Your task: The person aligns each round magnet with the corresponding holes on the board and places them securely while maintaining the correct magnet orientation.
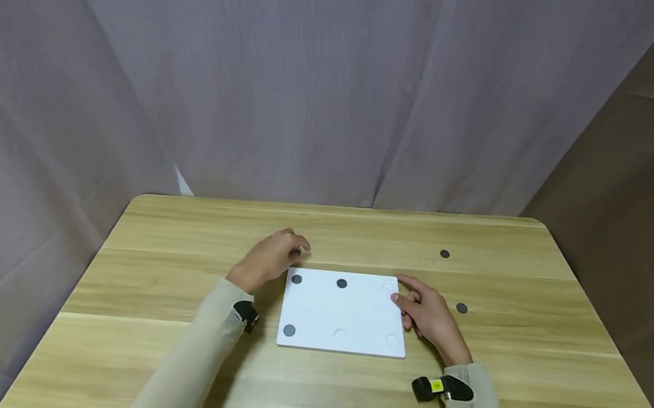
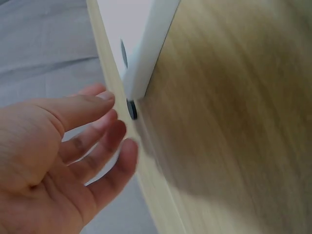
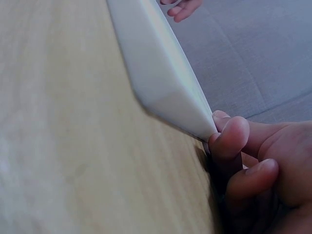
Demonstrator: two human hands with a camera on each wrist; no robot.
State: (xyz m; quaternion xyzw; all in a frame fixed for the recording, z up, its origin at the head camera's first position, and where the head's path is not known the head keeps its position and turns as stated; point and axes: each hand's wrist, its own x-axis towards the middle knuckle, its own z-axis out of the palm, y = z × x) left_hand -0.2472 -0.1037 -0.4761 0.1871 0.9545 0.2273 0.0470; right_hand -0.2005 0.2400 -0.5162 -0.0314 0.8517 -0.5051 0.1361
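Observation:
A white rectangular board (image 1: 344,311) with round shallow recesses lies on the table; dark discs fill the two at back left and back middle and the one at front left. Just past the board's back left corner, my left hand (image 1: 273,257) hovers with loosely bent fingers. A small dark disc (image 2: 132,109) is beyond its fingertips in the left wrist view, right at the board's corner. My right hand (image 1: 427,314) holds the board's right edge near the back corner, thumb over the top face and the other fingers beside the edge.
Two loose dark discs lie to the right on the wooden table (image 1: 525,395), one farther back (image 1: 444,254) and one (image 1: 461,308) beside the right hand. Grey cloth (image 1: 292,89) hangs behind the table's back edge and along its sides.

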